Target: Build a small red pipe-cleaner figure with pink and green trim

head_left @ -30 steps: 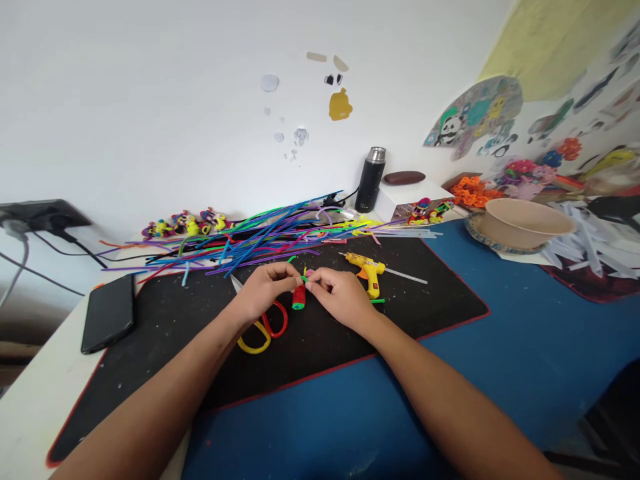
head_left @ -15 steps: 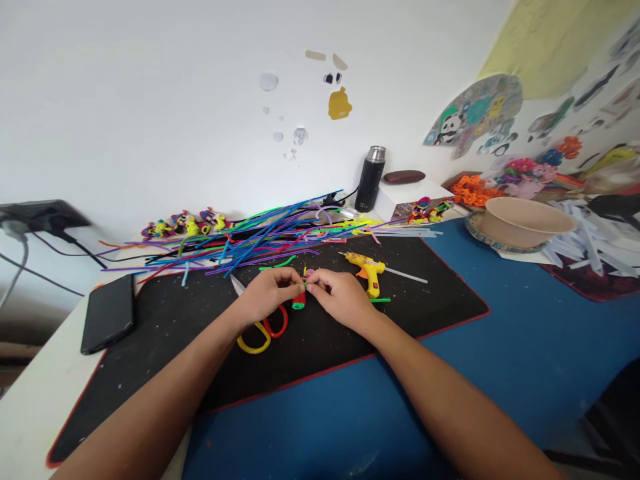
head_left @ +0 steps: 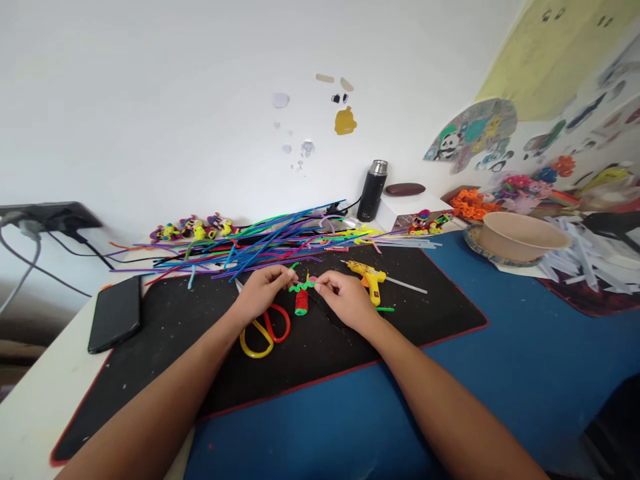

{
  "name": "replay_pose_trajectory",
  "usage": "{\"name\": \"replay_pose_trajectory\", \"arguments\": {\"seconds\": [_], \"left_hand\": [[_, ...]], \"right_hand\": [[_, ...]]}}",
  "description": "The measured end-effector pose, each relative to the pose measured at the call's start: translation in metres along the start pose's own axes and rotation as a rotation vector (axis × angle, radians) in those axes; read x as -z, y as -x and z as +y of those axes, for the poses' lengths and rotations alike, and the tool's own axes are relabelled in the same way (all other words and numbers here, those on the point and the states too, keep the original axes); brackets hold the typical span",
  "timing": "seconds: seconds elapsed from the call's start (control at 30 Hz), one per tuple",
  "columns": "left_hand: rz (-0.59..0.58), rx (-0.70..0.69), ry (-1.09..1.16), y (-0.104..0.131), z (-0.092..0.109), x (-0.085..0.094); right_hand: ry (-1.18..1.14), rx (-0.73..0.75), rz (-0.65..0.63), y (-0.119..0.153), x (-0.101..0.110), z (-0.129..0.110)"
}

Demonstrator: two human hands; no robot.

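A short wavy green pipe cleaner [head_left: 303, 286] stretches between my two hands. My left hand [head_left: 265, 291] pinches its left end, and my right hand [head_left: 344, 296] pinches the right end. Just below it, on the black mat [head_left: 400, 333], lies a red coiled piece [head_left: 301, 302] with a green end; a small pink and yellow part shows behind the green strip. Scissors [head_left: 265, 333] with one yellow and one red handle lie under and beside my left hand, their blades partly hidden. A yellow hot glue gun [head_left: 369, 277] with a clear stick rests right of my right hand.
Many coloured pipe cleaners [head_left: 270, 240] lie along the wall. A phone [head_left: 116, 313] sits at the left and a black flask [head_left: 373, 191] at the back. Small figures [head_left: 197, 228] stand behind the pipe cleaners. A beige bowl [head_left: 525, 232] and white strips are at the right.
My hands have moved slightly apart, and the green pipe cleaner between them now shows as a wavy strip. The red coiled piece is more exposed. The camera view has tilted up a little.
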State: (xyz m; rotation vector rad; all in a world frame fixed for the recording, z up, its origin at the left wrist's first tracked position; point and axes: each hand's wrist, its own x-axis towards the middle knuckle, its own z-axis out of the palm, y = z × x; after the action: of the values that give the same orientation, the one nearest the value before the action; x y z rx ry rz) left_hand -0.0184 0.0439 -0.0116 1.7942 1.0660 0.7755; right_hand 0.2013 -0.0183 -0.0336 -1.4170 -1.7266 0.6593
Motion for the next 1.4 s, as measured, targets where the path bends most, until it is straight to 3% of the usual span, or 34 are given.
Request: {"name": "replay_pose_trajectory", "arguments": {"seconds": [0.33,0.9,1.4], "left_hand": [[-0.186,-0.026,0.017,0.001,-0.005,0.004],[-0.146,-0.041,0.101,-0.003,-0.007,-0.001],[-0.129,0.004,0.626,0.003,0.002,-0.016]], "right_hand": [[-0.139,-0.087,0.021,-0.004,-0.005,0.014],[-0.311,-0.136,-0.047,-0.005,-0.008,0.016],[-0.684,-0.235,-0.106,-0.006,-0.003,-0.005]]}}
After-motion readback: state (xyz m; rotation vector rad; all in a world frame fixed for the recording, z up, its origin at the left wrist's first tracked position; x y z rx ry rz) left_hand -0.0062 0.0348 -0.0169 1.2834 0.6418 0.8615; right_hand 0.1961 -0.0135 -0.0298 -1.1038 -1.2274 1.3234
